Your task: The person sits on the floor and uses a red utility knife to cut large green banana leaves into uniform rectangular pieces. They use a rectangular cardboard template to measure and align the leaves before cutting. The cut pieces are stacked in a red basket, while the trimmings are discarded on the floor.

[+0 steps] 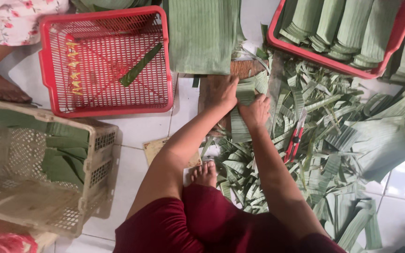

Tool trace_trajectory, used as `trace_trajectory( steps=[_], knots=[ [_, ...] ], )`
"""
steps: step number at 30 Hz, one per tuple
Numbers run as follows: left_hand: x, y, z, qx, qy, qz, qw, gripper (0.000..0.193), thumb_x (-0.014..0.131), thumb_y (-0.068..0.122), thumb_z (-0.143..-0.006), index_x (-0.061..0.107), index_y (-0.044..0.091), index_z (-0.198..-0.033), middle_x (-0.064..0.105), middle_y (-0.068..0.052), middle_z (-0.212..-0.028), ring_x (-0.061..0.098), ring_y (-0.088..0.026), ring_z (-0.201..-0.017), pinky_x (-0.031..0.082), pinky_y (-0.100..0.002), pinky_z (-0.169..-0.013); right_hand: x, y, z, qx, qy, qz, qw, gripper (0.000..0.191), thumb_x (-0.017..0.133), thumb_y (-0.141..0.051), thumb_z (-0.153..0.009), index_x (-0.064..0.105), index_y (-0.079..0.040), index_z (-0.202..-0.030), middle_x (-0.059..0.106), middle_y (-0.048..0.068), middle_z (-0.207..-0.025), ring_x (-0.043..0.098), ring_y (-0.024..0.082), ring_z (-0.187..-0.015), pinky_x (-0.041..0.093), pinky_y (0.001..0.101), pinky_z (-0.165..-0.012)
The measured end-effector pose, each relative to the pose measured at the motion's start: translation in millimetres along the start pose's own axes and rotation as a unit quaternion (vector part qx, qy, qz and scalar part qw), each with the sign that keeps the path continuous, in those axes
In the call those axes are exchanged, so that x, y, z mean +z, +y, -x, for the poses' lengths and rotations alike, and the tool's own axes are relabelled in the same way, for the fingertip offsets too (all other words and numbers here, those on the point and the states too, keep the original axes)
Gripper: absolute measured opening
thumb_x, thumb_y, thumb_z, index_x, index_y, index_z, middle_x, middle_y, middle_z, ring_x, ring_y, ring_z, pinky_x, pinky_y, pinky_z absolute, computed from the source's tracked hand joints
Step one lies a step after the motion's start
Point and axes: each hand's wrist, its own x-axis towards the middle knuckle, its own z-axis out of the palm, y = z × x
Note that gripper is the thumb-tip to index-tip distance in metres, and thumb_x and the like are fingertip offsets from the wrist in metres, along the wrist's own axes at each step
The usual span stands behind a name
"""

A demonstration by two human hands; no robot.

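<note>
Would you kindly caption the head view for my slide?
Both hands, left and right, fold a banana leaf strip between red baskets.

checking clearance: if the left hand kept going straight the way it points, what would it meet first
The left hand points up the picture, so it would likely first meet the leaf stack just beyond the wooden board. Depth is unclear.

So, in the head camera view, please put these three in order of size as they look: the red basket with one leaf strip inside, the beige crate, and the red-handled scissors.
Largest to smallest:
1. Beige crate and red basket: they look alike in size, and the crate is cut by the frame edge, so I do not rank them.
2. Red-handled scissors: clearly the smallest.
</note>
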Motion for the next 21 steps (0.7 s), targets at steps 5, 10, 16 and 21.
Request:
trace_trajectory(
  steps=[5,10,16,21],
  knots=[
    [-13.5,-2.1,26.8,0.036,0.134,0.064,0.988,0.082,0.086,0.024,-0.073,0.045,0.016,-0.143,0.050,-0.013,-0.143,0.042,-0.041,-0.138,0.033,-0.055,-0.114,6.5,-7.5,-7.7,0.067,0.007,-0.034,0.997,0.088,0.090,-0.042,-0.068,0.044,-0.002,-0.132,0.044,0.019,-0.137,0.044,0.040,-0.132,0.042,0.0508,-0.105],
    [0.8,-12.7,29.9,0.048,0.162,0.140,0.976,0.088,0.086,0.022,-0.077,0.040,0.018,-0.152,0.049,-0.013,-0.146,0.045,-0.040,-0.136,0.041,-0.050,-0.108,12.1,-4.7,-10.0,0.052,0.046,-0.086,0.994,0.075,0.088,-0.036,-0.073,0.049,-0.004,-0.128,0.049,0.020,-0.133,0.046,0.042,-0.130,0.041,0.0499,-0.109],
    [20.1,-32.0,23.6,0.082,0.166,0.181,0.966,0.090,0.088,0.023,-0.077,0.039,0.018,-0.153,0.051,-0.011,-0.145,0.048,-0.038,-0.134,0.042,-0.049,-0.110,20.9,-10.0,-7.7,0.053,0.088,-0.117,0.988,0.057,0.082,-0.024,-0.076,0.053,-0.003,-0.121,0.054,0.023,-0.125,0.051,0.044,-0.123,0.043,0.0506,-0.104],
    [26.5,-42.0,21.5,0.087,0.178,0.186,0.962,0.093,0.089,0.024,-0.076,0.038,0.018,-0.153,0.053,-0.011,-0.145,0.051,-0.036,-0.133,0.043,-0.048,-0.109,25.0,-6.3,-11.8,-0.004,0.079,-0.161,0.984,0.057,0.077,-0.020,-0.077,0.054,-0.001,-0.125,0.064,0.026,-0.120,0.061,0.044,-0.116,0.048,0.0497,-0.102]
  ],
)
